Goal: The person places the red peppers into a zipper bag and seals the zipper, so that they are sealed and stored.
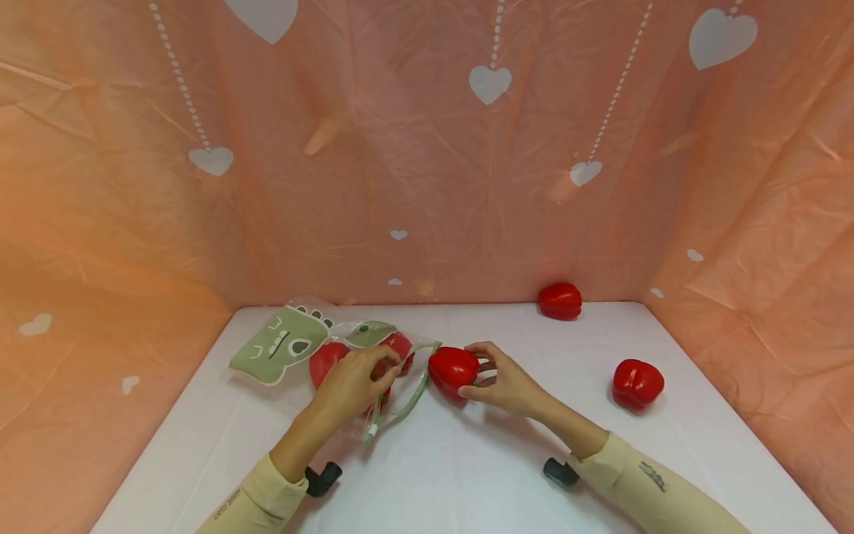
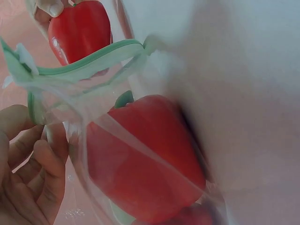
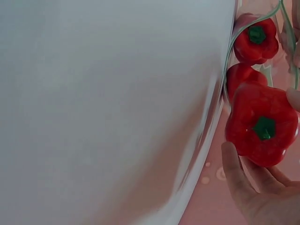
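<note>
A clear zip bag with a green dinosaur print and green zip edge lies on the left of the table, its mouth spread toward the right. Inside it are red bell peppers, one with its green stem facing the mouth. My left hand pinches the bag's edge between thumb and fingers. In my right hand is another red bell pepper, gripped by thumb and fingers around its stem end, just outside the bag's mouth. The right wrist view shows this pepper before the opening.
Two more red bell peppers lie on the white table: one at the back right, one nearer the right side. Orange cloth with white hearts hangs behind and on both sides.
</note>
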The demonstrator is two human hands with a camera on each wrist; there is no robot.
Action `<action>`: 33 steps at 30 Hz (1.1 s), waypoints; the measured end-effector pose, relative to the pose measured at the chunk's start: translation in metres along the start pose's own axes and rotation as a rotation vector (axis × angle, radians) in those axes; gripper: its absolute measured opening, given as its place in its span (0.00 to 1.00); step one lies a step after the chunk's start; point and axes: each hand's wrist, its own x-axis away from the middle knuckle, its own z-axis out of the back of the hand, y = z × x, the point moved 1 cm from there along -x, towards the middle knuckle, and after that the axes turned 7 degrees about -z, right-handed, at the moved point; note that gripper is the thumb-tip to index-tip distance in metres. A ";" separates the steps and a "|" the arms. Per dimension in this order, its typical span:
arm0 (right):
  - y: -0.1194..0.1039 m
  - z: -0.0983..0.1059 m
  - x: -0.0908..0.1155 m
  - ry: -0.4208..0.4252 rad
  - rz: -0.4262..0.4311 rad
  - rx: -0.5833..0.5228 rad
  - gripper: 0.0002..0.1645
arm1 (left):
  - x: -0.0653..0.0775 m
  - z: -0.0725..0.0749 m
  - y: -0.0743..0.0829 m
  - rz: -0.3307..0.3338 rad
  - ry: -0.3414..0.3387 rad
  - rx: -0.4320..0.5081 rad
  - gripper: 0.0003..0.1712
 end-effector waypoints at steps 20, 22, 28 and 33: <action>-0.011 -0.022 -0.015 -0.008 -0.028 0.005 0.44 | 0.000 0.001 0.003 0.020 0.003 -0.008 0.09; -0.012 -0.024 -0.016 0.006 -0.047 -0.002 0.44 | 0.000 0.001 0.003 0.022 0.004 -0.005 0.09; -0.014 -0.027 -0.017 0.025 -0.089 -0.034 0.39 | 0.000 0.001 0.004 0.027 0.003 -0.003 0.09; -0.014 -0.030 -0.018 0.021 -0.103 -0.069 0.37 | 0.001 0.001 0.005 0.015 0.009 -0.014 0.10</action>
